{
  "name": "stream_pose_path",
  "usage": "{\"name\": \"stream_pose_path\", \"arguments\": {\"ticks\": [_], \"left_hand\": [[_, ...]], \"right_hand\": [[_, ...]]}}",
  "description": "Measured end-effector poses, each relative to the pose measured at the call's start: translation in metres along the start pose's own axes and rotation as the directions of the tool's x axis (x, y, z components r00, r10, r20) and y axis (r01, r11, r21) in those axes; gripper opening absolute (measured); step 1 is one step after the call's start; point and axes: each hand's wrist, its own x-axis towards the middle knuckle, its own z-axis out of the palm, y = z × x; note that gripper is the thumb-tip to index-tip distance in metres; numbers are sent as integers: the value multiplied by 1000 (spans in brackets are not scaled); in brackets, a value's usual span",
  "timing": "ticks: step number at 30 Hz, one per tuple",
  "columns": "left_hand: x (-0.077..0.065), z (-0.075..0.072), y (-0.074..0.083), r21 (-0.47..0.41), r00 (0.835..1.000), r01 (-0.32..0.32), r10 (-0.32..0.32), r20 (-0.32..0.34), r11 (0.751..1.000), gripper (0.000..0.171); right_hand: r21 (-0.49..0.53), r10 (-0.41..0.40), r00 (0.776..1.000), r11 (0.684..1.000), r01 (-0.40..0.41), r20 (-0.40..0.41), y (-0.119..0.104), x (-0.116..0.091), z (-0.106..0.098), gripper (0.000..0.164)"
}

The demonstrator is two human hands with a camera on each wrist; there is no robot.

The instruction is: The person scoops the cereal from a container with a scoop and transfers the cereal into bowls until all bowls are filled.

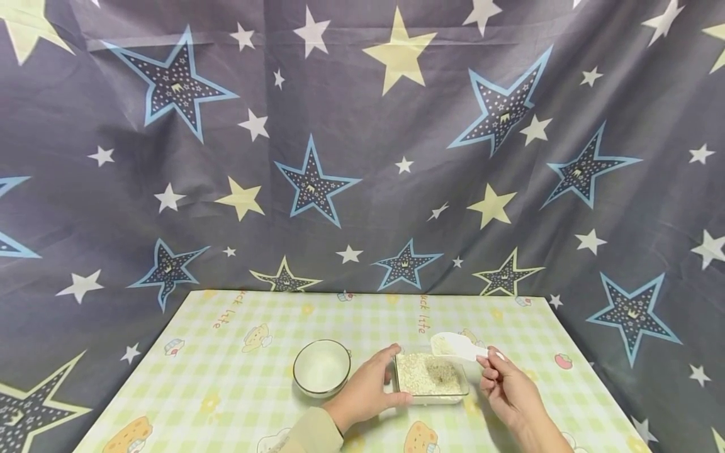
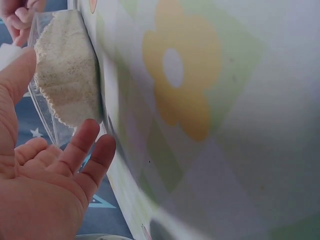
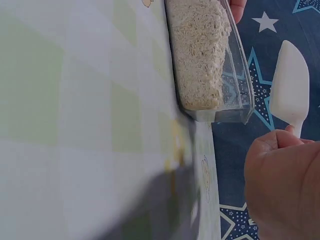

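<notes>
A: Going from the left, what do we meet first?

B: Across the upper frame we have a star-patterned curtain [image 1: 351,113], and below it the checked desk [image 1: 226,371]. At lower centre, a dark-rimmed bowl [image 1: 321,367] stands on it.

A: And just right of the bowl?

B: There we find the left hand [image 1: 370,387], reaching out of a pale sleeve [image 1: 314,434]. Its fingers are loosely extended, with the thumb spread well away from them, about the left end of a clear container [image 1: 436,399]. Whether they touch its wall, we cannot tell.

A: Where does that container sit?

B: We see it on the desk, a little right of lower centre, heaped with pale flakes [image 1: 413,371]. A darker patch shows in them, toward the right.

A: What comes after it?

B: A white scoop [image 1: 467,350], its broad end pointing left, by the container's upper right corner. Our right wrist view shows the two apart. Farthest right is the right hand [image 1: 510,387], its fingers curled in and pinching the scoop's handle.
</notes>
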Motion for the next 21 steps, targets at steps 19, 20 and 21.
{"name": "stream_pose_path", "arguments": {"ticks": [19,20,21], "left_hand": [[-8,-7,15,61,1000,-20,21,-10,998,99],[-10,-10,17,65,1000,-27,28,-14,998,99],[-12,-14,19,64,999,-36,38,-21,997,98]], "right_hand": [[-33,-12,1000,999,12,-3,-4,-6,8,9],[-38,-16,1000,999,16,-2,-5,-6,9,9],[-49,-22,1000,999,22,0,-5,-6,10,8]]}}
